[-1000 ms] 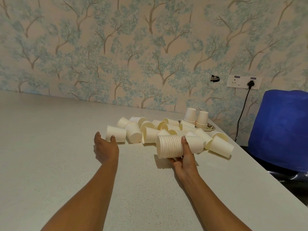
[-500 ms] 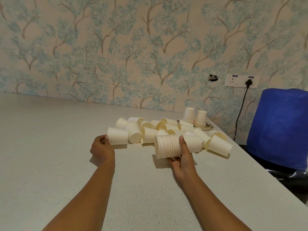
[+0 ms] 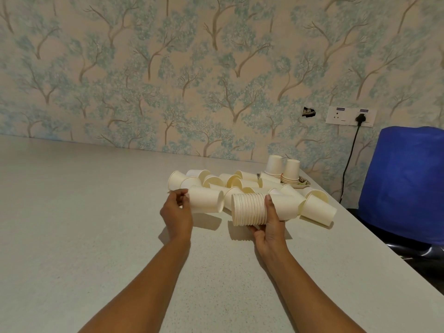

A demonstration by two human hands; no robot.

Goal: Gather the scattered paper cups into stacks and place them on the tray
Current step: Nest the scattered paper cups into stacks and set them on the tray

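Observation:
My right hand [image 3: 269, 227] grips a sideways stack of nested cream paper cups [image 3: 248, 209], its mouth facing left. My left hand [image 3: 176, 213] holds a single paper cup [image 3: 205, 199] by its base, lifted off the table, with the cup's mouth pointing right toward the stack. A gap remains between the two. Behind them several loose cups [image 3: 230, 181] lie on their sides. Two upside-down stacks of cups [image 3: 282, 169] stand on the tray [image 3: 303, 183] at the far right, and the tray is mostly hidden.
The grey speckled table [image 3: 96, 224] runs to a right edge close to the cups. A blue chair [image 3: 406, 183] stands beyond that edge. A wall socket [image 3: 350, 116] with a black cable hangs on the wallpapered wall.
My left hand reached the leftmost loose cup, closed on it, lifted it and brought it right toward the stack. My right hand kept hold of the stack and barely moved.

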